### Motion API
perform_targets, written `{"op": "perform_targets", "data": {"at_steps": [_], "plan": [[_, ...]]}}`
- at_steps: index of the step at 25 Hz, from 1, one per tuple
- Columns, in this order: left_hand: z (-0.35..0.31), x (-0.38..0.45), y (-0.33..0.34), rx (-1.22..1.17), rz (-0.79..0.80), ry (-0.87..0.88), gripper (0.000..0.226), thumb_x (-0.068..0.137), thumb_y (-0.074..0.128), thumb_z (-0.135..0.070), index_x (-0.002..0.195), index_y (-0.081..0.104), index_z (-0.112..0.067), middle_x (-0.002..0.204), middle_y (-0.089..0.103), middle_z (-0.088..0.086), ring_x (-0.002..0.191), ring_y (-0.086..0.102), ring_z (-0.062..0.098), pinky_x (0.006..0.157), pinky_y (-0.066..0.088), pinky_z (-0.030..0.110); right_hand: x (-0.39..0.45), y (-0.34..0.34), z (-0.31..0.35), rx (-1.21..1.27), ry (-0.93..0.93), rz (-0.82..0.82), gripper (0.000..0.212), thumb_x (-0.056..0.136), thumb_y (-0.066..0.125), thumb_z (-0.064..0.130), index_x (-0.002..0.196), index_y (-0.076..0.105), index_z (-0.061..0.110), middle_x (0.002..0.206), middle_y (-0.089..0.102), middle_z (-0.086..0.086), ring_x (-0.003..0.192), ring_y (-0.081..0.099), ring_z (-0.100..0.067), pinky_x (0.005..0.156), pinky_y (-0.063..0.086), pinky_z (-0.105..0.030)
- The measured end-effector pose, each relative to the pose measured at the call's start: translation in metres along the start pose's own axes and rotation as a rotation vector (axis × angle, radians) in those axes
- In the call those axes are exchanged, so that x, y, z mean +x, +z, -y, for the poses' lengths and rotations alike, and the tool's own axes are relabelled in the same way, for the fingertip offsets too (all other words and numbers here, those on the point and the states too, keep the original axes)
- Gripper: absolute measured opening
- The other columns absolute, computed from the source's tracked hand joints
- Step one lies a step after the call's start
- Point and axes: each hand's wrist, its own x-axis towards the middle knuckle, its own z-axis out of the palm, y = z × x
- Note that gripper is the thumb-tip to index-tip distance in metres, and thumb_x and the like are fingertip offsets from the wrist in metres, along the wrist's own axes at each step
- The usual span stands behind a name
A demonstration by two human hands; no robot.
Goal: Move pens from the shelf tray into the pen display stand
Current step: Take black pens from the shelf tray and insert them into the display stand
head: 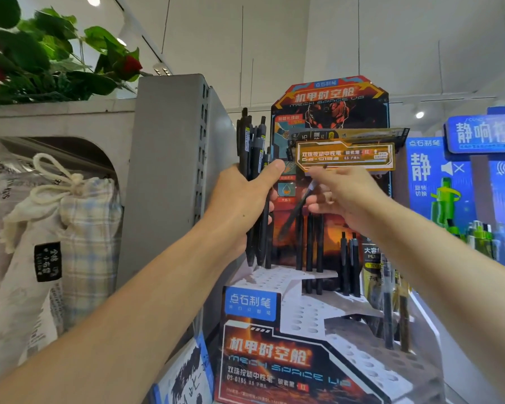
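Note:
My left hand [242, 196] grips a bundle of black pens [252, 153] upright, at the left of the pen display stand [312, 319]. My right hand [338, 193] pinches a single black pen [295, 212], tilted with its tip down, above the stand's top tier. The stand is a stepped white block of round holes with an orange and black printed backboard [330, 112]. Several black pens [314, 243] stand in its upper tiers; most lower holes are bare. The shelf tray is out of view.
A grey metal shelf upright [169, 170] rises just left of the stand. Cloth drawstring bags [70, 234] fill the shelf at left, with artificial leaves and red flowers [41, 53] above. Blue pen displays [461, 176] with green pens stand at right.

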Motion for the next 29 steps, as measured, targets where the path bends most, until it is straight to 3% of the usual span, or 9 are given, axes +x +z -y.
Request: {"op": "perform_targets", "data": {"at_steps": [5,11,16,19,23,29], "plan": [[0.002,0.003,0.000,0.031,-0.024,0.055,0.022,0.090,0.071,-0.044,0.095,0.068,-0.023,0.060,0.066,-0.008,0.055,0.060,0.004,0.060,0.053,0.027,-0.001,0.020,-0.026,-0.293,-0.161,0.011,0.031,0.090,0.076,0.025,0.095,0.060,-0.002,0.070,0.069,-0.014,0.054,0.072,-0.023,0.049,0.059,-0.031],[0.002,0.004,0.000,0.030,-0.043,0.085,0.019,0.092,0.069,-0.042,0.098,0.068,-0.024,0.057,0.067,-0.010,0.048,0.060,-0.003,0.057,0.049,0.023,0.001,0.030,-0.030,-0.397,-0.159,0.062,0.029,0.090,0.076,0.024,0.089,0.053,0.006,0.071,0.071,-0.016,0.054,0.073,-0.024,0.050,0.061,-0.034],[0.004,0.004,0.003,0.034,-0.059,0.087,0.023,0.092,0.067,-0.044,0.103,0.069,-0.024,0.062,0.069,-0.009,0.050,0.060,-0.004,0.061,0.051,0.025,-0.003,0.037,-0.040,-0.756,-0.227,0.171,0.023,0.096,0.067,0.028,0.103,0.055,0.009,0.070,0.072,-0.013,0.048,0.071,-0.022,0.048,0.061,-0.036],[0.005,0.005,0.003,0.040,-0.056,0.086,0.021,0.094,0.065,-0.044,0.102,0.068,-0.025,0.061,0.069,-0.010,0.052,0.059,-0.001,0.059,0.049,0.024,-0.002,0.036,-0.041,-0.694,-0.204,0.240,0.022,0.101,0.060,0.027,0.109,0.054,0.008,0.084,0.073,-0.015,0.054,0.073,-0.023,0.053,0.063,-0.039],[0.006,0.004,0.003,0.032,-0.053,0.065,0.022,0.095,0.065,-0.043,0.103,0.068,-0.023,0.067,0.069,-0.008,0.060,0.061,0.004,0.062,0.049,0.024,-0.003,0.040,-0.042,-0.773,-0.305,0.158,0.021,0.098,0.065,0.026,0.104,0.049,0.015,0.079,0.070,-0.012,0.048,0.071,-0.018,0.046,0.060,-0.033],[0.005,0.003,0.002,0.015,-0.055,0.058,0.020,0.094,0.067,-0.042,0.101,0.067,-0.023,0.064,0.068,-0.008,0.051,0.060,-0.002,0.062,0.051,0.026,-0.002,0.042,-0.037,-0.747,-0.182,0.211,0.018,0.103,0.054,0.010,0.111,0.061,-0.004,0.073,0.073,-0.019,0.063,0.076,-0.029,0.066,0.064,-0.045]]}}
